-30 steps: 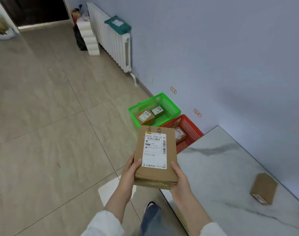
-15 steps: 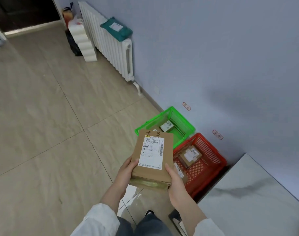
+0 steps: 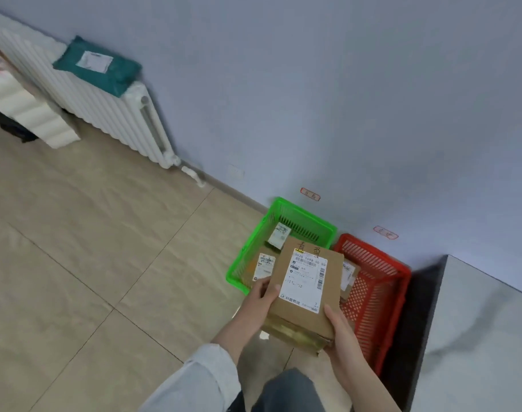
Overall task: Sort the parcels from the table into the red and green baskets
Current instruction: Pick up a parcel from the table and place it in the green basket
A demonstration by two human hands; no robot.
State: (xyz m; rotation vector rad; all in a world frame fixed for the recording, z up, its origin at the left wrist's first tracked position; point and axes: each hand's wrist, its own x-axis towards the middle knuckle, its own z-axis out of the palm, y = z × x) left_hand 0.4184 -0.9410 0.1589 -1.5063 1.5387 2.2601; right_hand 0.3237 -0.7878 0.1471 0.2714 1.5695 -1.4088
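Observation:
I hold a flat brown cardboard parcel with a white shipping label and handwriting on top, over the gap between the two baskets. My left hand grips its left edge and my right hand grips its near right corner. The green basket stands on the floor by the wall with two labelled parcels inside. Next to it on the right stands the red basket, holding a parcel mostly hidden behind the one I carry.
The marble table edge is at the right. A white radiator runs along the wall at the left, with a teal mailer bag on top. White foam blocks stand beside it. Small labels are stuck on the wall above each basket.
I have stepped closer to the baskets and the view has swung right. The parcel, still in both hands, now hangs over the baskets' inner edges; the table's parcels have left the view.

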